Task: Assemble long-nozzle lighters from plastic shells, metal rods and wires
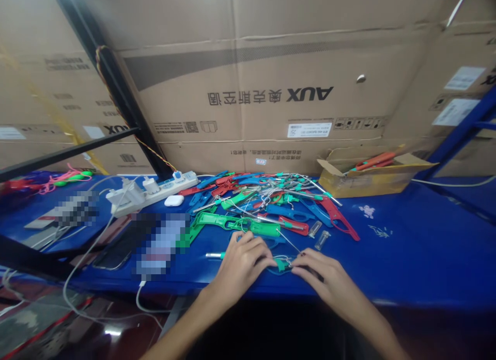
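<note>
Near the middle of the front edge of the blue surface [411, 269], a small blue housing [276, 271] lies between the two hands, with a green insert [281, 265] and thin white wires [287, 257] on it. In my judgement, the wires are the weak point: if the two hands pull apart, a wire may slip out of its place or be pinched under the insert. The housing is also close to the front edge, so a small part, if released carelessly, may fall off. The green shell [264, 229] and the heap of coloured parts [292, 213] are just behind, and a loose wire could catch there.

The left hand [248, 256] has its thumb and index finger closed, pinching the left end of the housing; the other fingers are curled. The right hand [326, 269] pinches the right end with thumb and index finger almost together; whether a wire is also between these fingers, I cannot tell.
</note>
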`<state>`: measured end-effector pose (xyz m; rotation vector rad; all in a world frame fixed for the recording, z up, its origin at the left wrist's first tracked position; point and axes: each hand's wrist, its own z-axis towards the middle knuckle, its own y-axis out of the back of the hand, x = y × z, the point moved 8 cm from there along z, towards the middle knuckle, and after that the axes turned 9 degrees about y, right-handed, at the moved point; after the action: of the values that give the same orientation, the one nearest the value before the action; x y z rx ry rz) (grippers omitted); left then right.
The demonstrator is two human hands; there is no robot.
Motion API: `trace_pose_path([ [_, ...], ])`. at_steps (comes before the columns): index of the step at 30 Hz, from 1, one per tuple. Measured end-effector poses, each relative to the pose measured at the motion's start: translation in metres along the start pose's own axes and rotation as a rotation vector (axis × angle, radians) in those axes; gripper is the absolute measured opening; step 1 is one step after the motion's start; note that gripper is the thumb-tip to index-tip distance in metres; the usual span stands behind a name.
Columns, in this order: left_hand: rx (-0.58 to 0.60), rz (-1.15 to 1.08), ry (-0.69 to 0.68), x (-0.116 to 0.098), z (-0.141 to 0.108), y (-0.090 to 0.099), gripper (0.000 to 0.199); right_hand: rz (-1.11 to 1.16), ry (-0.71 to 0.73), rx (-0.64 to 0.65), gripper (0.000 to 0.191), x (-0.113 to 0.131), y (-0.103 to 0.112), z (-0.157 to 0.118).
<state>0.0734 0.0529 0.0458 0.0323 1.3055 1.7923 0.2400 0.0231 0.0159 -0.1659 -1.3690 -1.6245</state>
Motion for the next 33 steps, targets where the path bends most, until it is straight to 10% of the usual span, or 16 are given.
trace_pose_path([
  [33,-0.030,0.117,-0.086,-0.0046,-0.0041,-0.0026,0.022,-0.004,-0.015,-0.021,0.023,0.0015,0.0001,0.0003],
])
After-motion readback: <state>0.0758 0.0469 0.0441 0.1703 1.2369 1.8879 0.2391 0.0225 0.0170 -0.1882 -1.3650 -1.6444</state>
